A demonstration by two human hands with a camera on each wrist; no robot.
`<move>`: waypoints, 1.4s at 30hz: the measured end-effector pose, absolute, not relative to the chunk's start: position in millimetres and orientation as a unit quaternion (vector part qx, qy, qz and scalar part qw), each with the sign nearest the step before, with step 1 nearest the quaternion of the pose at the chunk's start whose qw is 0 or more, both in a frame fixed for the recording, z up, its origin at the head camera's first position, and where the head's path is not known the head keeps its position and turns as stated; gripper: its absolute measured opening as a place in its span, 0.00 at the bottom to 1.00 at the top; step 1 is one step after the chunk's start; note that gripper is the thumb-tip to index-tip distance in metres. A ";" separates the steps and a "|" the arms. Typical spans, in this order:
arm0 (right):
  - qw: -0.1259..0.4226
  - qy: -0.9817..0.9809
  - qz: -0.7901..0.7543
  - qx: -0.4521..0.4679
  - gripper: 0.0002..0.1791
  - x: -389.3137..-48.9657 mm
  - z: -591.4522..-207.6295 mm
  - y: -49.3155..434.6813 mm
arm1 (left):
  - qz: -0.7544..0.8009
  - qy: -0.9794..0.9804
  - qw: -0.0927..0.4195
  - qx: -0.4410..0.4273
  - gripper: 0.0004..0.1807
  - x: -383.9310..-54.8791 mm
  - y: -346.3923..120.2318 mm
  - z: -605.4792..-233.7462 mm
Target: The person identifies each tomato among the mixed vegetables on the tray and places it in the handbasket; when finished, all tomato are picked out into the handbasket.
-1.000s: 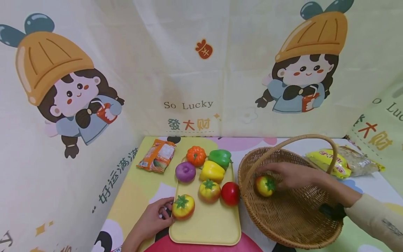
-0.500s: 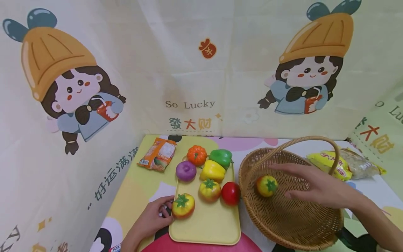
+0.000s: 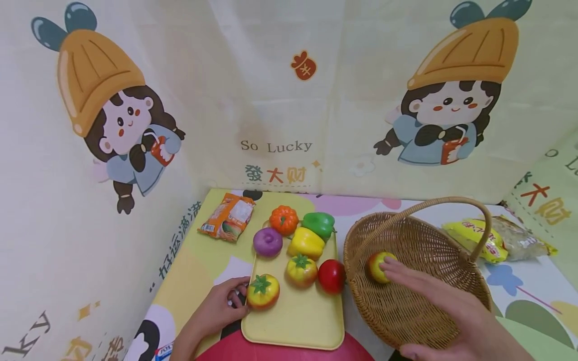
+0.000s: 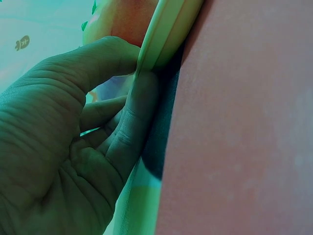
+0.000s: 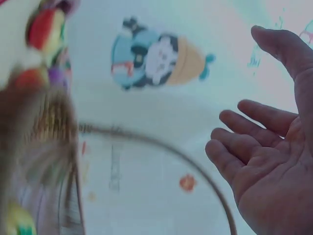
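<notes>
At the yellow tray's (image 3: 293, 326) left edge, my left hand (image 3: 219, 308) pinches the rim; the left wrist view shows the thumb over the rim (image 4: 164, 34) and a finger under it. Beside that thumb sits a red-and-yellow toy fruit (image 3: 263, 292) with a green leafy top. My right hand (image 3: 456, 311) is held over the front of the wicker basket (image 3: 406, 306), fingers extended and palm bare in the right wrist view. Inside the basket lies a similar red-and-yellow fruit (image 3: 378, 265), partly hidden behind the fingertips in the head view.
On the tray are another red-and-yellow fruit (image 3: 301, 271), a red fruit (image 3: 331, 277), a yellow pepper (image 3: 306, 243), a green pepper (image 3: 318, 225), a purple onion-like piece (image 3: 268, 242) and an orange pumpkin (image 3: 284, 219). An orange packet (image 3: 229, 216) lies left; yellow-labelled bags (image 3: 483, 238) lie right.
My right hand has let go of the red-and-yellow fruit in the basket, opened, and drawn back toward the basket's near side. My left hand stays at the tray's edge.
</notes>
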State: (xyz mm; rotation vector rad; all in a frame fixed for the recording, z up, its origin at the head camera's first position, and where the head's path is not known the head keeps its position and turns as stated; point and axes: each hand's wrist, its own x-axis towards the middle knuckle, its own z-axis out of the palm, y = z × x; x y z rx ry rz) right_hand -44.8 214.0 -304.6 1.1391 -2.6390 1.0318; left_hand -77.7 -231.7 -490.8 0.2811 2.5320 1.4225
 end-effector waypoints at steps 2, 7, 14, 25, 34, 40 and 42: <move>0.024 -0.858 0.343 0.382 0.55 -41.2 -306.9 204.8 | 0.484 0.863 0.112 0.096 0.33 -77.8 -231.3 -490.1; -0.051 -0.851 0.356 0.382 0.55 -39.4 -303.9 179.5 | 0.482 0.864 0.112 0.096 0.32 -77.6 -231.4 -489.4; -0.055 -0.834 0.386 0.391 0.50 -43.8 -307.7 134.1 | 0.484 0.862 0.107 0.102 0.32 -77.8 -231.9 -490.3; -0.042 -0.830 0.422 0.362 0.48 -62.7 -351.6 71.7 | 0.494 0.856 0.090 0.122 0.31 -77.6 -230.2 -496.9; -0.043 -0.859 0.381 0.339 0.49 -72.1 -372.7 33.7 | 0.493 0.856 0.085 0.133 0.31 -77.3 -232.2 -494.5; -0.066 -0.861 0.392 0.317 0.49 -86.4 -395.0 11.8 | 0.491 0.856 0.085 0.138 0.32 -77.3 -233.0 -494.1; -0.070 -0.862 0.393 0.311 0.48 -89.7 -402.5 6.2 | 0.491 0.856 0.087 0.136 0.32 -77.6 -232.6 -493.5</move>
